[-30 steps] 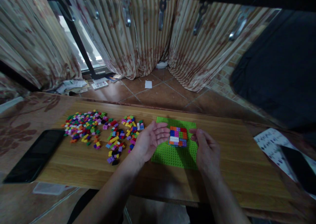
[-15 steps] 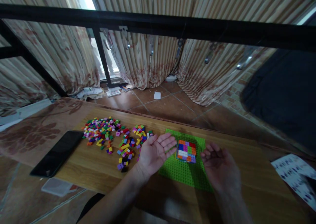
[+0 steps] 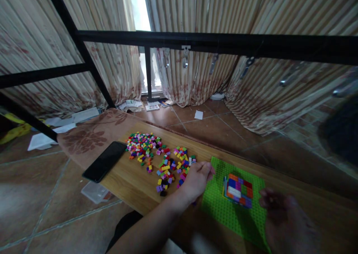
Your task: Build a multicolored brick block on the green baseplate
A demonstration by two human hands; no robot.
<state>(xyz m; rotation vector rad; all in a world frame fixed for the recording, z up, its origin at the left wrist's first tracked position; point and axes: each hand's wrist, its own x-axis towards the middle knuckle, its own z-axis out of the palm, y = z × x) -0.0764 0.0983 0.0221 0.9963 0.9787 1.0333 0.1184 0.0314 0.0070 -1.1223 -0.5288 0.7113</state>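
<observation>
A square block of stacked toy bricks, its top patterned in orange, blue, white, purple, red and green, stands on a green studded baseplate. My left hand is at the baseplate's left edge with its fingers curled closed; no object shows in it. Right of the baseplate, my right hand is dark and slightly blurred, palm turned inward and fingers loosely bent apart from the thumb. Neither hand touches the stacked block. Loose bricks of many colours lie left of my left hand.
A larger heap of small bricks spreads farther left on the wooden table. A black phone-like slab lies at the table's left end. Below it, a clear plastic box sits on the floor. A dark metal rail crosses ahead.
The view has swung left, so things appear farther right. My left hand has gone from an open, upturned palm to curled fingers. My right hand stays beside the baseplate.
</observation>
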